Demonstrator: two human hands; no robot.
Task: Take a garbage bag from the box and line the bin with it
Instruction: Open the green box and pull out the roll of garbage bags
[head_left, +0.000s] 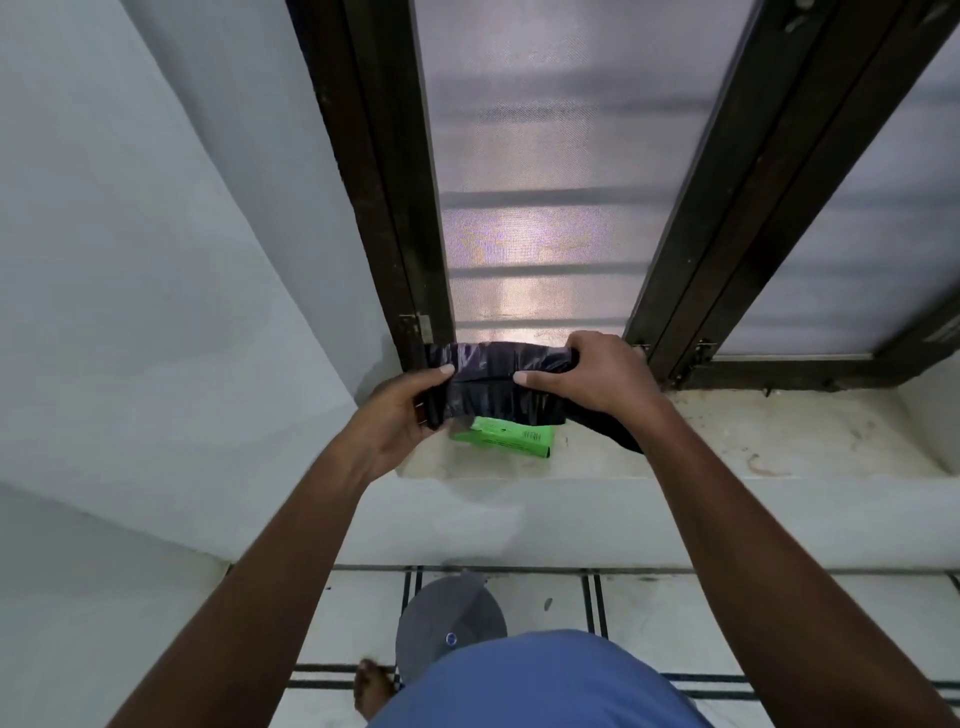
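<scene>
Two hands grip a folded black garbage bag (498, 382) between them: left hand (402, 415) pinches its left end, right hand (592, 371) its right. Just below lies the green box (506, 436); the grey bin (449, 621) stands far beneath on the floor.

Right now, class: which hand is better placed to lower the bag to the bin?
Left. The left hand grips the bag on the side above the grey bin; the right hand is farther over.
</scene>
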